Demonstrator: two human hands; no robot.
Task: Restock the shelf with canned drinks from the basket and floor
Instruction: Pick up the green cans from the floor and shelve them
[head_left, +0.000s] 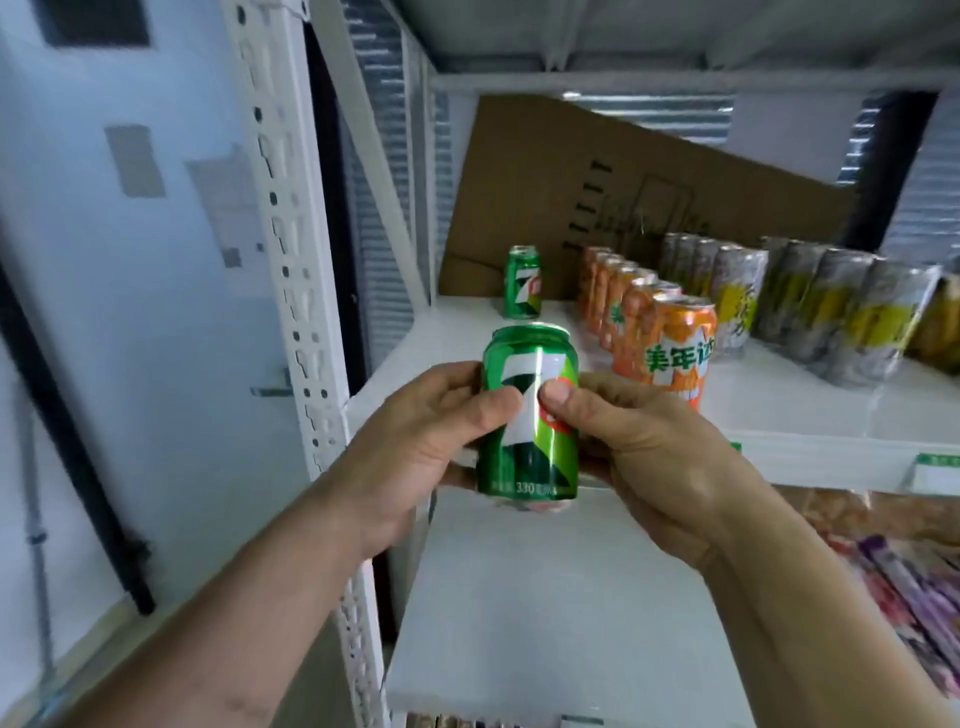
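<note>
I hold a green 7UP can (530, 415) upright in front of the white shelf (779, 410). My left hand (426, 441) grips its left side, thumb across the label. My right hand (644, 441) grips its right side, thumb pressed on the front. Another green can (523, 283) stands alone near the back left of the shelf. To its right runs a row of orange cans (670, 343), then rows of silver-and-yellow cans (831, 312). No basket or floor is in view.
A tilted cardboard sheet (597, 197) leans against the back of the shelf. A perforated white upright (291, 249) frames the left side. The lower shelf (545, 613) shows a bare white board, with colourful packets (909, 587) at its right.
</note>
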